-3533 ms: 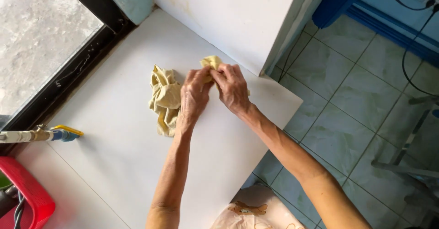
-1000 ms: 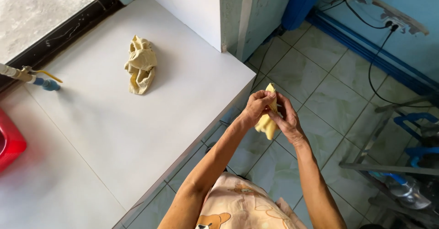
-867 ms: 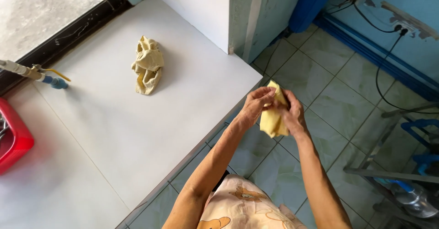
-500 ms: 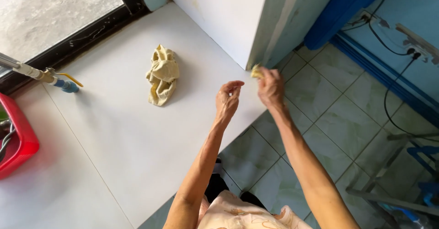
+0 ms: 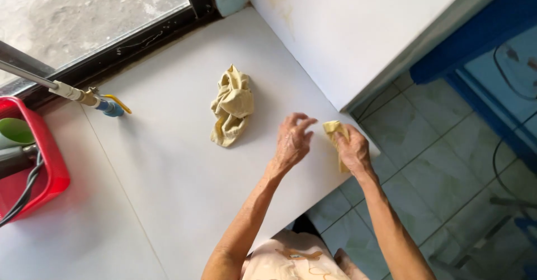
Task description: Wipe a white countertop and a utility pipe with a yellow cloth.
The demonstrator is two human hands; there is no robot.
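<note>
The right hand is covering most of the small yellow cloth, so its shape is staying unclear. The red basket is running off the left edge, and the green cup inside is showing only in part. The pipe feeding the tap is leaving the frame too. Both forearms are getting cut off at the bottom edge.

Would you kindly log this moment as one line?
right hand: grips small yellow cloth | left hand: open, above white counter | crumpled yellow cloth: on counter
</note>
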